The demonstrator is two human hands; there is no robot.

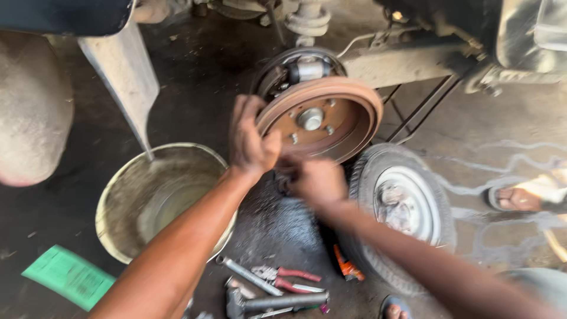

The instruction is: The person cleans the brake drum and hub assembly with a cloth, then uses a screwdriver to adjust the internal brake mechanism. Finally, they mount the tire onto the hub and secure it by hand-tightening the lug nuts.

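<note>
Left hand (253, 137) clamps the rusty brake drum's (322, 118) left rim, drum half off the hub, tilted. Right hand (318, 182) blurs beneath it, grip unclear. Wheel (401, 207) already off; pliers (289, 279) lie on the floor.

Only one bit of printed matter here: a flat green rectangular paper sheet (69, 276), faintly printed, lying tilted on the dark floor at the frame's lower left.
</note>
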